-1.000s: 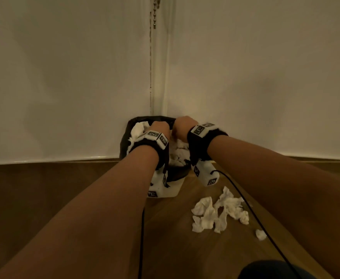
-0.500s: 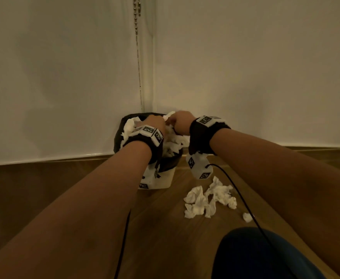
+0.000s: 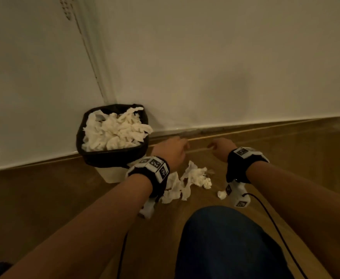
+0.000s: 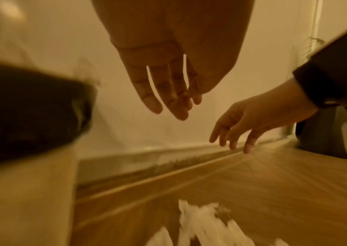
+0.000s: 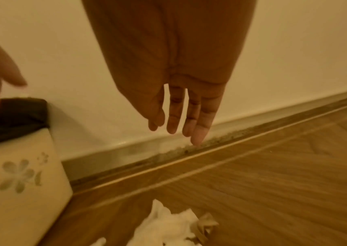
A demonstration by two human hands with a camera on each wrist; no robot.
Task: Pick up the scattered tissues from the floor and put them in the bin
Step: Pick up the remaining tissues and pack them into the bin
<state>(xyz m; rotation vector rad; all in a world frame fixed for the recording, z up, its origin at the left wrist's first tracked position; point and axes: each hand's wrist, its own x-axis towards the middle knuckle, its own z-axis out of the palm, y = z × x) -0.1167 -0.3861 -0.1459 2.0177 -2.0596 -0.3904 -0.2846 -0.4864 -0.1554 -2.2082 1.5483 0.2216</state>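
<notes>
A cream bin (image 3: 112,174) with a black liner stands against the wall, heaped with crumpled white tissues (image 3: 114,131). On the wooden floor to its right lies a pile of white tissues (image 3: 187,182), and one small tissue scrap (image 3: 222,194) lies apart further right. My left hand (image 3: 173,150) hovers just right of the bin, above the pile, fingers straight and empty (image 4: 168,93). My right hand (image 3: 220,147) hangs further right near the skirting, fingers extended downward and empty (image 5: 181,119). The pile shows blurred at the bottom of both wrist views (image 5: 168,229).
A white wall and skirting strip (image 3: 245,128) run behind the bin. A bead chain (image 3: 66,11) hangs at the wall's upper left. My knee in dark blue trousers (image 3: 225,244) fills the lower middle. Black cables (image 3: 275,222) trail from both wrist cameras over the floor.
Both hands left the top of the bin, where they were pressing tissues, and moved down and right to hover over the floor pile. The head view tilted and came closer.
</notes>
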